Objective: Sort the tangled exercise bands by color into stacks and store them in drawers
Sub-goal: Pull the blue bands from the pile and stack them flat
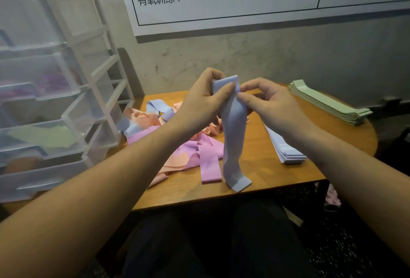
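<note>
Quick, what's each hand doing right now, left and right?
Left hand: closed, pinching the top of the light blue band.
Right hand: closed, fingers pinching the same band near its top edge.

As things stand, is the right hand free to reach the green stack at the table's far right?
Probably not yet: the right hand pinches the blue band together with the left hand. The path to the green stack looks unobstructed.
</note>
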